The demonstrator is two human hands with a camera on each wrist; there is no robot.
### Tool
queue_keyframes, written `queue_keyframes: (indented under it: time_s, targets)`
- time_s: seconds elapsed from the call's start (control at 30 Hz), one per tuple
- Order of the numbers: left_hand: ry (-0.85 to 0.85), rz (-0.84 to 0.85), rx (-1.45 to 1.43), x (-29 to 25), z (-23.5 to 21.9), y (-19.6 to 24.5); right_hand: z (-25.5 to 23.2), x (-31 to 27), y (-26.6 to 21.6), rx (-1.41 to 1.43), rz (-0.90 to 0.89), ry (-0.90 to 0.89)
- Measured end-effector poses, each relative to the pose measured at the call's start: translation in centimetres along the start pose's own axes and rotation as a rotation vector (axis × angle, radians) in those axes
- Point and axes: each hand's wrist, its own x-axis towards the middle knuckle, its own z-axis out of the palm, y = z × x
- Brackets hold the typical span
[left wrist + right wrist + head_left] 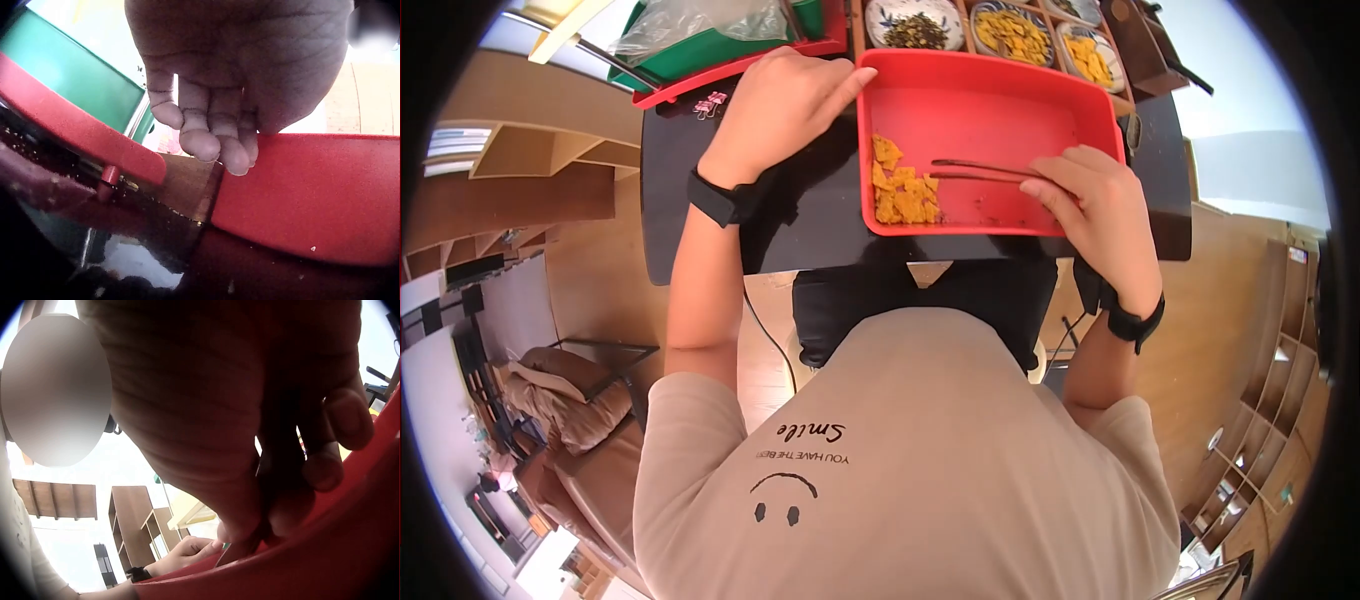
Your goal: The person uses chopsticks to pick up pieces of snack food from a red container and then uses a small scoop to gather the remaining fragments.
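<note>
In the head view my right hand [1105, 205] pinches thin dark brown tongs [985, 168] between thumb and fingers. Their slightly parted tips point left inside a red plastic bin [990, 65], close to a heap of yellow-orange flat pieces [905, 195] in its left corner. The right wrist view shows a short brown stretch of the tongs [240, 551] under the fingertips; the rest is hidden. My left hand [785, 105] is at the bin's far left corner, thumb at the rim. Its other fingers [200, 144] hang loosely bent by the outer wall in the left wrist view.
Behind the bin, a wooden tray holds dishes of dark dried leaves [915, 32], yellow pieces [1012, 38] and more yellow pieces [1090, 55]. A green bin [700, 60] with a plastic bag stands back left. Small pink-and-white clips [710, 104] lie on the black table [680, 200].
</note>
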Motion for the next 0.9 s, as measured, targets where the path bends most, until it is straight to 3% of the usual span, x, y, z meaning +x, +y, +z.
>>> queue_keyframes:
  time_s: [0.13,0.3,0.47,0.53,0.9]
  targets:
    - [-0.091,-0.036,-0.025,0.3,-0.6,0.2,0.0,-1.2,0.9,0.005,-0.034,0.082]
    - [-0.067,-0.027,-0.058,0.7,-0.5,0.1,0.3,-2.7,2.6,-0.015,-0.083,0.208]
    - [-0.202,-0.174,-0.135,0.8,-0.8,0.0,0.2,-4.0,3.2,-0.024,-0.07,0.288]
    - [-0.237,-0.299,-0.167,1.0,-1.1,0.5,-1.1,-4.3,2.6,0.016,-0.041,0.234]
    - [-0.297,-0.349,-0.05,1.5,-2.0,1.4,-0.8,-6.4,3.8,0.109,-0.033,0.331]
